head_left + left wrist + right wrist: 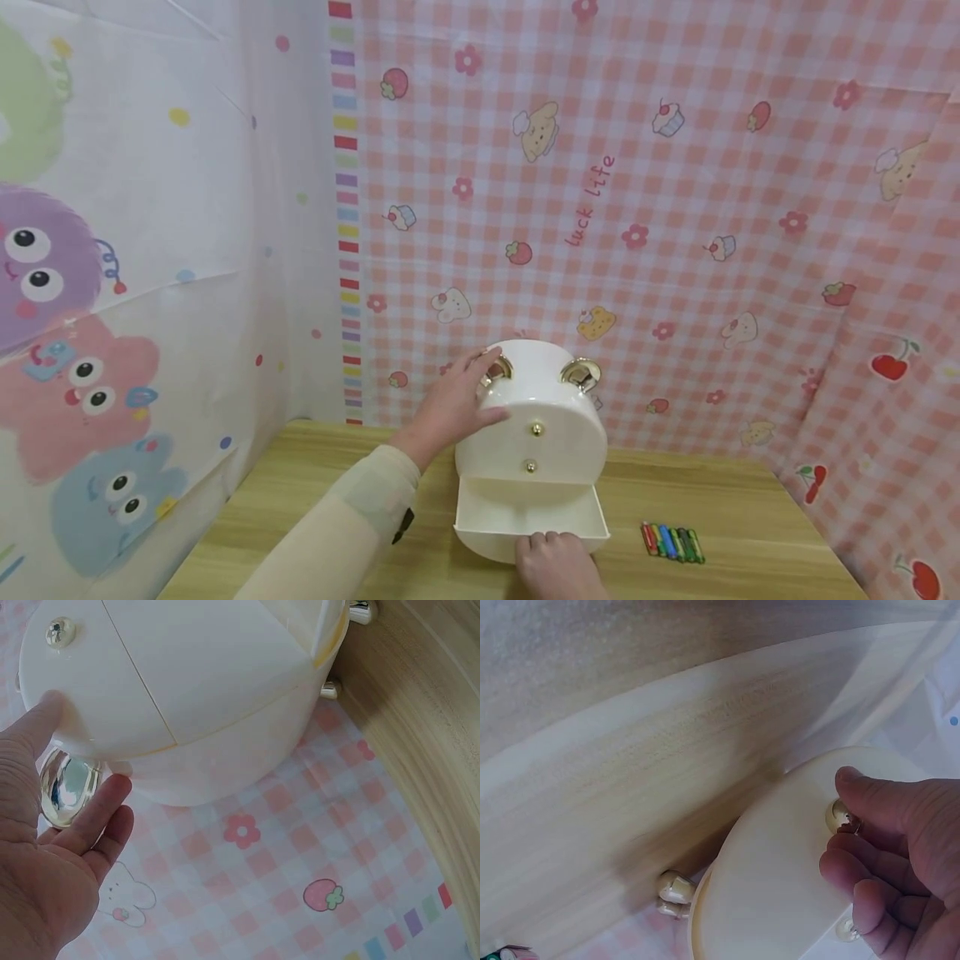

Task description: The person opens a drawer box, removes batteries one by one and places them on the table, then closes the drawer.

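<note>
A white rounded storage box with gold ear-shaped fittings and gold knobs stands on the wooden table. Its bottom drawer is pulled out, and nothing shows inside. My left hand rests against the box's upper left, around the left gold ear. In the left wrist view its thumb touches the white front, while the other fingers lie beside the ear. With thumb and forefinger, my right hand pinches the gold knob on the drawer front; the head view shows this hand at the drawer's front edge.
Several coloured crayons lie in a row on the table, right of the box. A pink checked cloth hangs behind. At the left hangs a white cloth with cartoon figures.
</note>
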{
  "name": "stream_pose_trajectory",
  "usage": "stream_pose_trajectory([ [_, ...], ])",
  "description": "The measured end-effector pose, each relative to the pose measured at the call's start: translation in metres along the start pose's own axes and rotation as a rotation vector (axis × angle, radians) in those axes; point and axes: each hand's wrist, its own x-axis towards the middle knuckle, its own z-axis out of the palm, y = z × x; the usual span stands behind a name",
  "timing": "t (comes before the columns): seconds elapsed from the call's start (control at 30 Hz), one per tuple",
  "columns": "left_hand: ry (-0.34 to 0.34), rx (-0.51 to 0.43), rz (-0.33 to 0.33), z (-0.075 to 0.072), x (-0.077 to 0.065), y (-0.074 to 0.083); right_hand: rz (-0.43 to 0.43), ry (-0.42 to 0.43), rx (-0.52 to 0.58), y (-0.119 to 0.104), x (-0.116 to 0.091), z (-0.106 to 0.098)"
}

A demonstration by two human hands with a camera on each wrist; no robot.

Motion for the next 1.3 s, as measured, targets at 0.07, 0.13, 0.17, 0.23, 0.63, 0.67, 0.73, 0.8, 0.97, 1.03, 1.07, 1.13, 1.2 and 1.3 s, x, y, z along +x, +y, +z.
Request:
stream_pose_trajectory([
  [0.07, 0.000, 0.004, -0.002, -0.001, 0.000, 0.000, -0.001, 0.015, -0.022, 0.000, 0.000, 0.002],
  [0.13, -0.001, 0.006, -0.002, -0.002, -0.001, 0.001, -0.004, 0.022, -0.032, 0.000, 0.001, 0.003],
  [0.17, -0.003, 0.007, -0.001, -0.002, -0.001, 0.001, -0.006, 0.020, -0.033, 0.000, 0.001, 0.004],
  [0.23, -0.004, 0.010, 0.004, -0.003, -0.001, 0.001, -0.007, 0.004, -0.033, 0.001, 0.001, 0.004],
  [0.63, -0.012, 0.016, 0.002, -0.003, -0.002, 0.000, 0.027, -0.113, -0.003, 0.003, 0.007, 0.001],
  [0.67, -0.012, 0.014, 0.003, -0.003, -0.002, 0.000, 0.029, -0.115, -0.002, 0.003, 0.008, 0.001],
  [0.73, -0.010, 0.012, 0.005, -0.003, -0.002, -0.001, 0.029, -0.124, -0.003, 0.004, 0.009, 0.001],
  [0.8, -0.008, 0.010, 0.007, -0.003, -0.002, -0.001, 0.031, -0.133, 0.001, 0.005, 0.010, 0.001],
  [0.97, -0.012, 0.015, 0.001, -0.004, -0.001, 0.000, 0.035, -0.105, 0.001, 0.006, 0.012, 0.005],
  [1.03, -0.017, 0.016, -0.003, -0.004, -0.001, 0.000, 0.034, -0.074, -0.010, 0.007, 0.012, 0.007],
  [1.07, -0.019, 0.016, -0.006, -0.004, -0.001, 0.000, 0.034, -0.060, -0.014, 0.007, 0.012, 0.009],
  [1.13, -0.023, 0.017, -0.009, -0.004, -0.001, 0.000, 0.032, -0.038, -0.022, 0.007, 0.012, 0.011],
  [1.2, -0.026, 0.017, -0.010, -0.004, -0.001, 0.000, 0.032, -0.030, -0.026, 0.008, 0.012, 0.013],
  [1.3, -0.027, 0.018, -0.007, -0.004, -0.001, -0.001, 0.032, -0.038, -0.026, 0.009, 0.013, 0.015],
])
